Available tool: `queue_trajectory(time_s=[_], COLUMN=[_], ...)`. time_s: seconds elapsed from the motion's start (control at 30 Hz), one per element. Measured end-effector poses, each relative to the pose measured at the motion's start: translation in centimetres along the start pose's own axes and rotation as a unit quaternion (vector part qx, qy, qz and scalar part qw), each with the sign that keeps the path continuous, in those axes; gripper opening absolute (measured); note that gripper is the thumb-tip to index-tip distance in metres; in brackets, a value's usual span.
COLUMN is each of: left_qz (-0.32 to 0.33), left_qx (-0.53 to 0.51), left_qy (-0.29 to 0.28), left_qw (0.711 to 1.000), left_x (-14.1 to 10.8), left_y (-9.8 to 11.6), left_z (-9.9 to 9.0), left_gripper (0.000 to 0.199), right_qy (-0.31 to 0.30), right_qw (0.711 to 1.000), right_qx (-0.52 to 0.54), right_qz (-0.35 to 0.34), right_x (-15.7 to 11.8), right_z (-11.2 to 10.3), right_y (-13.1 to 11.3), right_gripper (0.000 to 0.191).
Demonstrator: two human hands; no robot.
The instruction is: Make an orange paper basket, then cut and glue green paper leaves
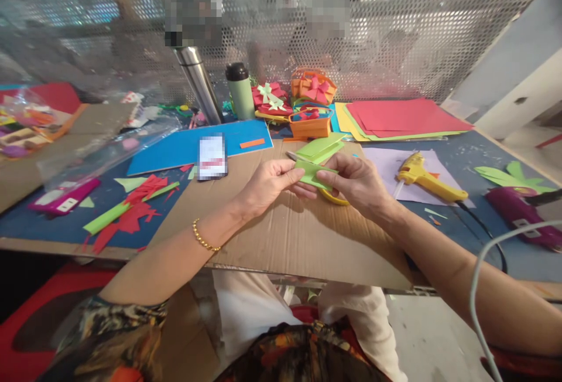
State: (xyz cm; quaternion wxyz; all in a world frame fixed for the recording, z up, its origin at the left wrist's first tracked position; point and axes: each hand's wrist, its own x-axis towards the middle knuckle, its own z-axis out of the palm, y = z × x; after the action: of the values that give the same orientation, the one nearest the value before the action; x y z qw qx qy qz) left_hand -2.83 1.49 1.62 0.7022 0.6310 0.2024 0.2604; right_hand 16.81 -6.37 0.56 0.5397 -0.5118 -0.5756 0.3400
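Note:
Between my two hands, above a sheet of cardboard (281,235), is a small folded piece of green paper (312,174). My left hand (281,178) pinches its left end between thumb and fingers. At the right end, my right hand (351,180) grips it with the thumb on top. Scissors with yellow handles (336,197) lie beneath the hands; a blade tip shows just above the left fingers. Right behind the hands is another folded green paper (322,146) on the cardboard.
A yellow glue gun (428,178) rests on lilac paper (377,162) to the right, its cord trailing. Behind stand orange paper baskets (309,127), a green bottle (240,92) and a steel flask (199,86). A phone (212,156) and red paper scraps (138,206) lie left.

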Motion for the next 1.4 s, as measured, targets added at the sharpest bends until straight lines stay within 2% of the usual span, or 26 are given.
queue_trajectory(time_s=[0.23,0.4,0.57,0.7,0.83,0.97,1.07,1.13,1.23,1.3,1.4], left_qz=[0.022,0.019,0.013,-0.014,-0.034,-0.038,-0.023,-0.012,0.005,0.015,0.009], left_qx=[0.013,0.030,-0.067,-0.108,-0.095,-0.094,-0.084,-0.070,-0.044,-0.034,-0.033], left_qy=[0.019,0.035,0.015,0.030,0.050,0.030,0.051,0.071,0.109,0.125,0.122], left_qw=[0.999,0.999,0.998,0.994,0.994,0.994,0.995,0.995,0.993,0.992,0.992], left_x=[0.0,-0.1,0.1,0.4,0.3,0.1,0.2,0.3,0.6,0.9,1.1], left_y=[0.4,0.6,-0.1,-0.8,-1.0,-1.3,-1.3,-1.2,-0.8,-0.5,-0.3], left_z=[0.4,0.4,0.6,0.6,0.6,1.0,1.1,0.9,0.0,-0.6,-1.1], left_gripper=[0.040,0.039,0.045,0.037,0.030,0.040,0.042,0.038,0.030,0.026,0.024], right_qy=[-0.012,-0.036,-0.015,0.018,0.028,0.037,0.035,0.023,0.009,0.039,0.096], right_qw=[0.999,0.992,0.986,0.982,0.981,0.985,0.992,0.999,0.992,0.970,0.904], right_qx=[0.036,0.082,0.139,0.168,0.163,0.148,0.099,0.028,-0.117,-0.198,-0.294], right_qz=[0.032,0.090,0.087,0.085,0.100,0.081,0.068,0.039,-0.055,-0.139,-0.294], right_x=[-0.3,-0.3,-0.3,-0.5,-1.0,-1.1,-1.0,-1.1,-1.3,-1.2,-0.6], right_z=[0.1,0.7,1.0,1.4,2.0,2.6,2.7,2.4,1.2,0.2,-0.9], right_y=[-0.5,-0.8,-0.6,-0.5,-0.8,-0.9,-0.9,-0.9,-0.7,-0.4,0.3], right_gripper=[0.065,0.062,0.055,0.056,0.055,0.055,0.057,0.055,0.052,0.045,0.019])
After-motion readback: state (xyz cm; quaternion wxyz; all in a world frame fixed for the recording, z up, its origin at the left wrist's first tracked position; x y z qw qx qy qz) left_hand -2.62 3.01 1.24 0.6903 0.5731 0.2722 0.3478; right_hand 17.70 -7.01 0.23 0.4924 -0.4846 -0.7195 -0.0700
